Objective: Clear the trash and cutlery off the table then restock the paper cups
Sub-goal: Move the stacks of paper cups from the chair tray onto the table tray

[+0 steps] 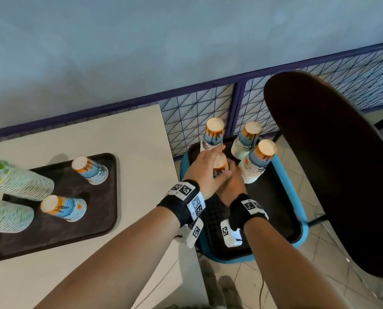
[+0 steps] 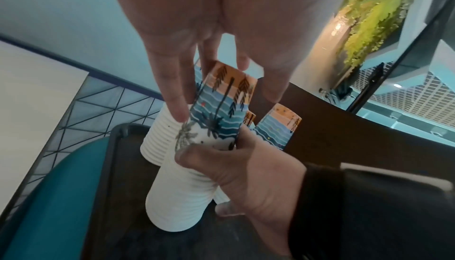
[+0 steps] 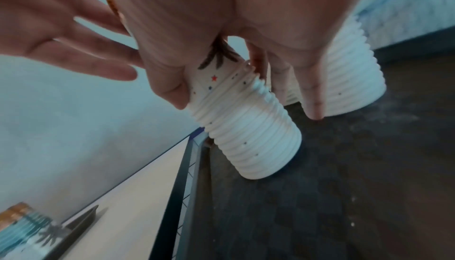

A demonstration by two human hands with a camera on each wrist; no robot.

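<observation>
A white desk is standing at the left against a blue-grey wall, and a large dark rounded chair back is filling the right of the head view. A dark tray is lying on the desk, carrying two tall stacks of green-patterned cups leaning in from the left edge and two single upside-down beach-print cups. Just beside the desk, a blue chair seat is holding a second dark tray. Three stacks of upside-down beach-print paper cups are standing at the far end of this second tray, near a blue wire-mesh fence.

In front of those, a fourth cup stack is resting base-down on the second tray, tilted. The right hand is gripping this stack low on its printed part, thumb on one side and fingers curled round the other, just above the white ribbed rims. The left hand is reaching over the top cup, its fingers and thumb loosely spread on either side of the cup's upper end; whether they are already pressing on it I cannot tell. Both wrists are wearing black bands with white marker tags.
</observation>
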